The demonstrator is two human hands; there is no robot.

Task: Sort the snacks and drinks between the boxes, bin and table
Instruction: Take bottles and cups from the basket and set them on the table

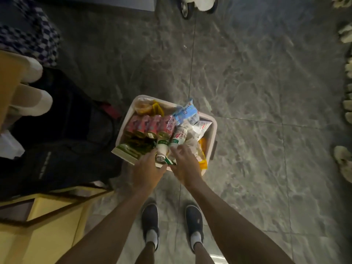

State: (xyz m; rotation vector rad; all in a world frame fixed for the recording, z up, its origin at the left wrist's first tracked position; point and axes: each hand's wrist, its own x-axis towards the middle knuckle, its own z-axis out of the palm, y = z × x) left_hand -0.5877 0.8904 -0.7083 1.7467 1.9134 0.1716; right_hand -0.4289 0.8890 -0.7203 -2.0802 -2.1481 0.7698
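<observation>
A pale plastic bin (pixel 213 130) stands on the floor in front of my feet, packed with snacks and drinks. Several red cans (pixel 150 126) lie in a row at its left. A green-and-white carton (pixel 126 150) leans at its near left corner. Blue-and-white snack bags (pixel 187 113) are piled at the far right, and an orange packet (pixel 146 107) sits at the back. Two small white bottles with green labels (pixel 178 138) lie in the middle. My left hand (pixel 147 169) is at the near rim, its fingers closed around the nearer small white bottle (pixel 162 149). My right hand (pixel 185 164) rests beside it with fingers spread over a pale bag.
A black backpack (pixel 62 141) lies just left of the bin. Yellow wooden furniture (pixel 47 225) fills the lower left. Another person's pale shoes (pixel 32 101) show at the left edge. Fluffy slippers (pixel 344 162) line the right edge, and a wheeled object (pixel 198 4) stands at the top. Grey stone tiles surround the bin.
</observation>
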